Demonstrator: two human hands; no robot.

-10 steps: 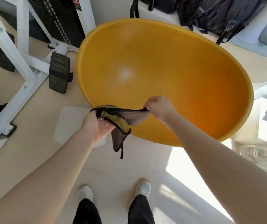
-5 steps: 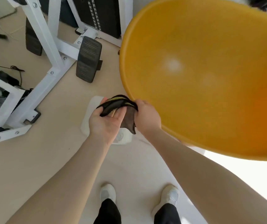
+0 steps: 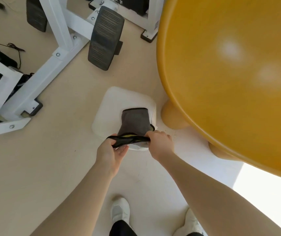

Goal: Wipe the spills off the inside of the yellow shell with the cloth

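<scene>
The big yellow shell [image 3: 230, 86] fills the right of the head view, its glossy inside facing me with two pale light patches. Left of its rim, over the floor, I hold a grey cloth [image 3: 135, 122] with a black-and-yellow edge. My left hand [image 3: 111, 153] pinches the cloth's near left corner. My right hand [image 3: 160, 143] grips the near right corner. The cloth's near edge is stretched between them and the rest spreads away over a white cushion [image 3: 114, 106]. Both hands are outside the shell.
A white metal exercise frame [image 3: 63, 46] with black foot pads [image 3: 104, 38] stands at the upper left. Two rounded yellow feet [image 3: 172, 116] of the shell rest on the beige floor. My white shoes [image 3: 120, 210] are at the bottom.
My view has swung left, so the shell has slid to the right. Both hands have carried the cloth away from the shell's rim and spread it over the white cushion.
</scene>
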